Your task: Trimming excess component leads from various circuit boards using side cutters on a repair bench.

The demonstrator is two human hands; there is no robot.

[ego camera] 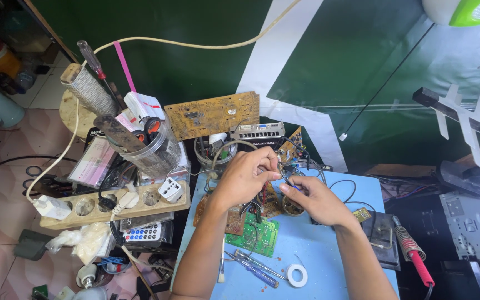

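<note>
The left hand [245, 176] is held above the back part of the blue table [318, 244], with its fingers bent and pressed together around thin wires [280, 173]. The right hand [315, 199] is just beside it, and its thumb and first finger pinch a small dark piece with a blue tip [294, 188]; what this piece is, I cannot tell. The two hands almost touch each other over a heap of small brown circuit boards [270, 203]. These lie on the table near its back edge.

In front of the left wrist a green circuit board [254, 233] lies flat on the table. Near the front edge there are two screwdrivers [256, 268], one with a blue handle, and just beside them a white roll of tape [296, 274]. At the right edge of the table a soldering iron with a red handle [415, 256] rests on a dark stand.

Behind the hands a big yellow circuit board [212, 114] stands tilted. To the left a clear plastic jar [154, 147] holds scissors and other tools. In front of it a beige power strip [112, 204] carries several white plugs, and a small remote control with coloured buttons [143, 232] lies just beside it.
</note>
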